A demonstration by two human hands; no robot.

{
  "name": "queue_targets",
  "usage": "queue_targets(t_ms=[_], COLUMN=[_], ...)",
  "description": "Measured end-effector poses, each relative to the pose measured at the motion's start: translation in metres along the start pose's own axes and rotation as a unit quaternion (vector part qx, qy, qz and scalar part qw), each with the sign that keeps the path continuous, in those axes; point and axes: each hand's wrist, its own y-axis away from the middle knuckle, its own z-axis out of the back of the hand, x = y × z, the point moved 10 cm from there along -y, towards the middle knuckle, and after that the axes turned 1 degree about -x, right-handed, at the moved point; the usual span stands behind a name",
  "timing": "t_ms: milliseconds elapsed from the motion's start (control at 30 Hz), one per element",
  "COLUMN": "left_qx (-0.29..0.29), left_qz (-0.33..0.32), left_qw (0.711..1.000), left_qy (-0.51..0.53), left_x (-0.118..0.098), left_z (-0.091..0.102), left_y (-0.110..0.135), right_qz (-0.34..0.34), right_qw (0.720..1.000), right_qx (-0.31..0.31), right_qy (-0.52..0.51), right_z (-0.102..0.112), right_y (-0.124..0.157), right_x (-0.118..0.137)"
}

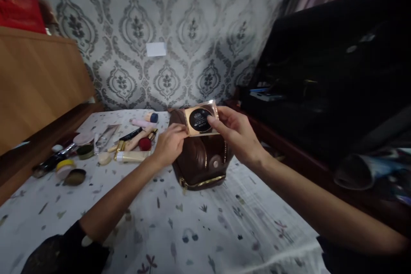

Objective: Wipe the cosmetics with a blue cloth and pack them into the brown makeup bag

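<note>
Your left hand (170, 145) and right hand (239, 135) both pinch a square cosmetic package (201, 120) between thumb and fingers, one at each side, with the rest of each hand part-curled. The package, gold-edged with a round black label under slick clear plastic, sits at 12 o'clock, over a soft-sheened brown leather pouch (192, 162) with a gold zip (202, 182). If either pinch slackens, that smooth surface could slip and fall against the pouch.

At 9 o'clock, a cream tube (132, 156) and a red round sponge (144, 144) lie among other cosmetics on a white leaf-printed cloth (180, 231). A stray left forearm could knock these rounded shapes rolling. A wooden panel (38, 85) rises at 10 o'clock, against damask wallpaper (138, 25) at 12.
</note>
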Motion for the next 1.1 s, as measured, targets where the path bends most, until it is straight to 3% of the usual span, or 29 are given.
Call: queue_targets(t_ms=[100, 200, 333, 433, 700, 1100], left_qx=[0.002, -0.012, -0.042, -0.052, -0.066, -0.057], left_qz=[-0.022, -0.017, -0.002, 0.005, 0.001, 0.003], left_qw=[1.0, 0.999, 0.997, 0.997, 0.994, 0.994], left_qy=[0.009, 0.036, 0.057, 0.062, 0.086, 0.094], left_x=[-0.003, 0.0, 0.005, 0.006, 0.008, 0.01], left_z=[0.005, 0.008, 0.008, 0.007, 0.012, 0.011], left_y=[0.006, 0.011, 0.016, 0.018, 0.023, 0.024], right_qz=[0.017, 0.007, -0.009, -0.034, -0.098, -0.11], right_qw=[0.976, 0.913, 0.833, 0.787, 0.766, 0.757], right_qx=[0.014, 0.093, 0.209, 0.256, 0.276, 0.268], right_qy=[0.216, 0.398, 0.512, 0.561, 0.572, 0.586], right_z=[0.011, 0.001, -0.028, -0.043, -0.056, -0.057], right_y=[-0.01, -0.016, -0.013, -0.012, -0.015, -0.015], right_x=[-0.003, -0.016, -0.036, -0.051, -0.081, -0.116])
